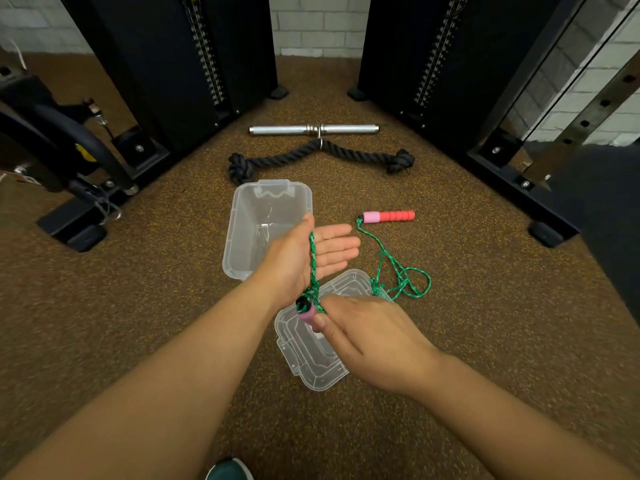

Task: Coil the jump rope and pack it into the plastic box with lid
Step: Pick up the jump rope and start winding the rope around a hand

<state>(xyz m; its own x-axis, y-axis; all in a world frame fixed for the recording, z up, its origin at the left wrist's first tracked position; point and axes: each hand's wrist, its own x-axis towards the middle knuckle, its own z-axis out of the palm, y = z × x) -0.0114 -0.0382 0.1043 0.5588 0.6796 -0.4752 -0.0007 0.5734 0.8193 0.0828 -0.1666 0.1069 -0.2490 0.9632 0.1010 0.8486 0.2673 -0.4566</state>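
The green jump rope (398, 271) is only partly gathered: one strand runs across the palm of the left hand (311, 258), passing between thumb and forefinger, and the rest lies in loose loops on the floor (138, 306) to the right. The left hand is flat and open, fingers pointing right, and grips nothing. The right hand (367, 341) is closed on the near handle (306, 310) (only its pink end and black cap show past the fingers), held just below the left palm. The far handle (389, 216), pink and red, lies on the floor to the right of the clear plastic box (239, 216), with the rope trailing from its left end. The box stands open, partly behind the left hand. Its clear lid (311, 368) lies on the floor under the right hand, touching some of the loose loops. Farther off lie a thick black rope (322, 157) and a metal bar (313, 129), between two black machine columns (166, 64).
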